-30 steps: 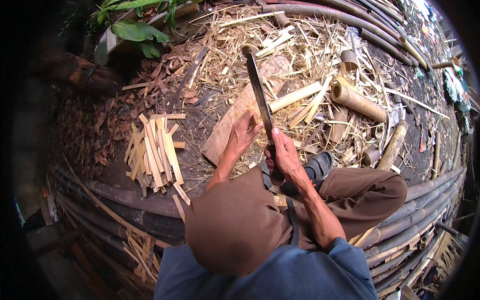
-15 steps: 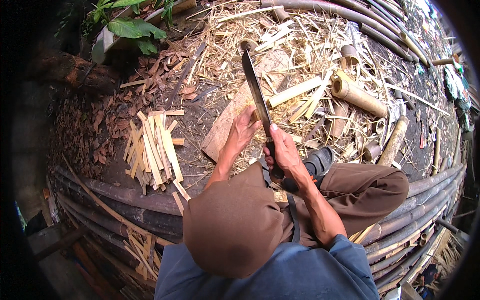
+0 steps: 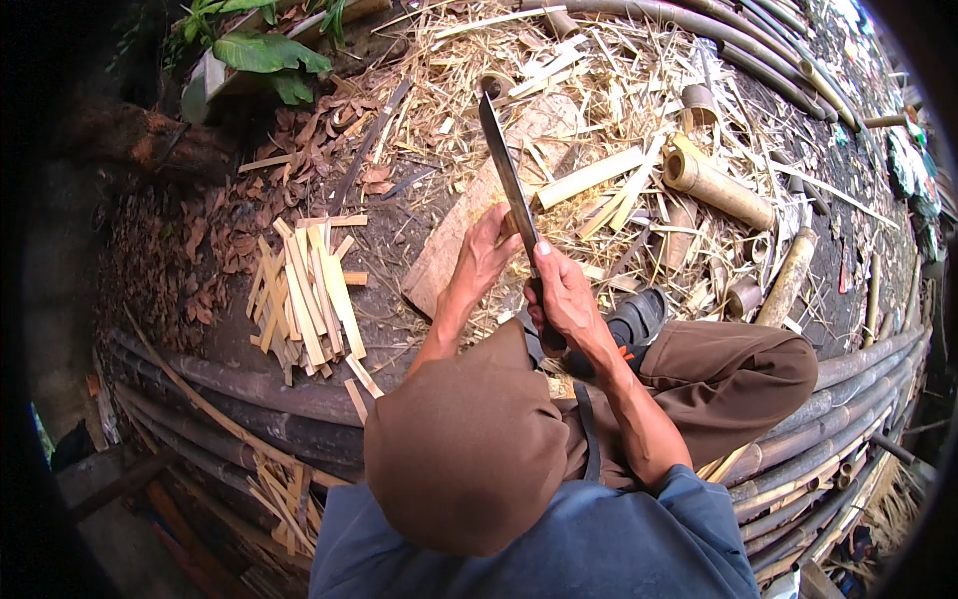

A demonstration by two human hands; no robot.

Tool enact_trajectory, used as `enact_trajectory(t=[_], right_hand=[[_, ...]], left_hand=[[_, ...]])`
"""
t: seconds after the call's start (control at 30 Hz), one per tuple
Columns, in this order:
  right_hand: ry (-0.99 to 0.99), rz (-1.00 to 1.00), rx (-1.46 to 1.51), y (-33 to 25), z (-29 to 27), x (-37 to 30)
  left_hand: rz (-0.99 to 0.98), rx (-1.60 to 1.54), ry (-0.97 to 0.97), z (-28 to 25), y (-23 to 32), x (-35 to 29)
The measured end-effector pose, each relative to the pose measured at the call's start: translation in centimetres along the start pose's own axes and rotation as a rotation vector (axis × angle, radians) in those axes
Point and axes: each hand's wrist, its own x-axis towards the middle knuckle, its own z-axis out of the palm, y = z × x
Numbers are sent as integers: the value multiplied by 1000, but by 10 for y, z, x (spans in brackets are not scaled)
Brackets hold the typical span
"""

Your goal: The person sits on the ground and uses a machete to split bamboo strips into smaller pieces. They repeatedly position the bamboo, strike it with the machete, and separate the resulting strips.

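Knife [image 3: 509, 170] slants over the right edge of the wooden board [image 3: 454, 255], gripped by the right hand [image 3: 567, 292]; the left hand [image 3: 483, 248] bends beside it, its hold impossible to tell. Split strips [image 3: 309, 290] already lie piled beyond the board's left edge; one tube [image 3: 723, 197] beyond the right is unsplit.

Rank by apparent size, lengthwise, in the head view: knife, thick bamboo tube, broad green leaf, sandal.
1. Knife
2. Thick bamboo tube and broad green leaf: about alike, so unranked
3. Sandal, partly hidden
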Motion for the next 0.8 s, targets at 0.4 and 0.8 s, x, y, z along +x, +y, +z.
enact_trajectory(t=[0.4, 0.8], right_hand=[[31, -154, -103, 2, 4, 2], [129, -345, -291, -2, 8, 7]], left_hand=[[55, 29, 43, 1, -2, 3], [103, 53, 73, 1, -11, 13]])
